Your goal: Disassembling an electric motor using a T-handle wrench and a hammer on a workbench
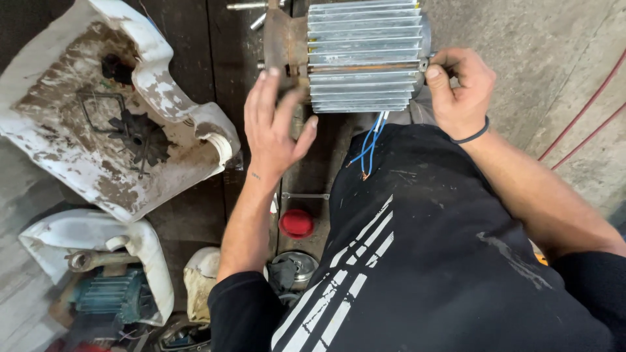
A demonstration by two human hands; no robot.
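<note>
Fingers (267, 91) of the left hand (274, 127) are spread and nearly straight, laid flat against the rusty end plate (285, 40) of the motor (362, 55); they press on it without closing round anything, the thumb angled out toward the finned body. Left of this hand, a broken white basin (156, 78), stained brown inside, lies on the dark floor (189, 215) and holds a small black fan wheel (138, 138) and a bent wire frame (99, 107). Below it a second white basin piece (147, 251) lies over a teal motor (107, 296) with a metal pipe (91, 259) across it. Near the left forearm lie a red cap (297, 223), a thin metal rod (305, 195) and a shiny metal cup (293, 268).

Centre: the motor, its silver ribbed housing lying on its side, rests at the top of the view just beyond the person's knee, between the two hands. Blue wires (370, 143) hang from its underside onto the black trousers (424, 261) with white stripes.

Right: the right hand (460, 88), a black band (471, 137) on its wrist, is curled shut round a small part at the motor's right end; the part itself is hidden by the fingers. Two red cables (587, 107) run over the concrete (521, 45) at the far right.
</note>
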